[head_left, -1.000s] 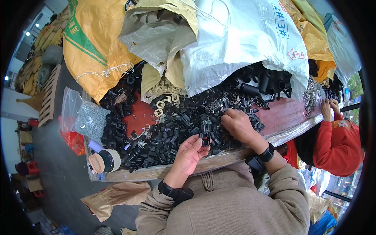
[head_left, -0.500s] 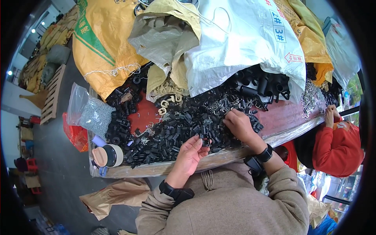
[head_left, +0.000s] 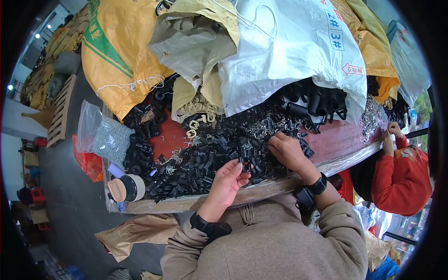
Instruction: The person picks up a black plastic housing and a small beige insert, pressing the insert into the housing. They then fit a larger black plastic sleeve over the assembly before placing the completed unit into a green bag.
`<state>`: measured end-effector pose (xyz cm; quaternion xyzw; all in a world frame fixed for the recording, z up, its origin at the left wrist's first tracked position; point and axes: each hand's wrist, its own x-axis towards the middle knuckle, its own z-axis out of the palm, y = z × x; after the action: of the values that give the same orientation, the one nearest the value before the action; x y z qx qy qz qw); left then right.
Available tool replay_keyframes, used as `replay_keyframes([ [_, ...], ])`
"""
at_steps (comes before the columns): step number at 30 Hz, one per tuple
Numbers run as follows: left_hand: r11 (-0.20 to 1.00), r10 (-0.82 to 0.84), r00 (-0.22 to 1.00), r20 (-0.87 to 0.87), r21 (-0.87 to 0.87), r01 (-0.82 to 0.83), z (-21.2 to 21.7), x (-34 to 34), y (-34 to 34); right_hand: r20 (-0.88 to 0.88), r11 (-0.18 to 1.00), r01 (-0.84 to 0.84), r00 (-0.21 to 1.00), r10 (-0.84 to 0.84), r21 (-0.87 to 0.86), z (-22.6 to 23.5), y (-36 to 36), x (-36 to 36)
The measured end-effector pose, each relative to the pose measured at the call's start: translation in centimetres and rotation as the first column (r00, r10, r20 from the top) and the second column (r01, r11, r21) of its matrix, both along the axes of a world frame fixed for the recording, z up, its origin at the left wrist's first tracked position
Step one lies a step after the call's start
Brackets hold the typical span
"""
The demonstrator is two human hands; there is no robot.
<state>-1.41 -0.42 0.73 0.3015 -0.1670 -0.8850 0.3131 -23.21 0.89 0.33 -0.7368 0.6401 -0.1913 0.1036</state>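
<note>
Woven plastic sacks (head_left: 298,51), white and yellow, slumped at the far side, red table (head_left: 345,140) heaped with small black plastic parts (head_left: 205,154), tape roll (head_left: 128,187) near left, left hand (head_left: 227,182) pinching one black part (head_left: 244,164), right hand (head_left: 287,151) curled, fingers down among the heap.

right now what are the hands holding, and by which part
The left hand pinches a small black plastic part by its lower end, at the fingertips. The right hand rests on the pile of black parts; whether it grips one cannot be told.

Red table (head_left: 343,140), heaped black plastic parts (head_left: 210,154), sacks (head_left: 289,51), tape roll (head_left: 127,188), perhaps clips.
</note>
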Motion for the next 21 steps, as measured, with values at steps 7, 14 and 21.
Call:
replay_keyframes([
  [7,0.999,-0.002,1.000,-0.007,-0.043,0.002,0.4,-0.1,0.2,0.586,0.995,0.056,0.804,-0.096,0.085,1.0,0.4,0.3],
  [14,0.982,0.052,0.997,-0.049,-0.177,-0.060,1.0,-0.9,0.8,0.887,0.916,-0.146,0.345,-0.307,0.373,2.8,2.2,2.7],
  [21,0.964,0.064,0.987,-0.145,-0.247,-0.098,0.7,-1.0,0.7,0.879,0.932,-0.205,0.440,-0.185,0.298,2.7,2.5,3.6],
])
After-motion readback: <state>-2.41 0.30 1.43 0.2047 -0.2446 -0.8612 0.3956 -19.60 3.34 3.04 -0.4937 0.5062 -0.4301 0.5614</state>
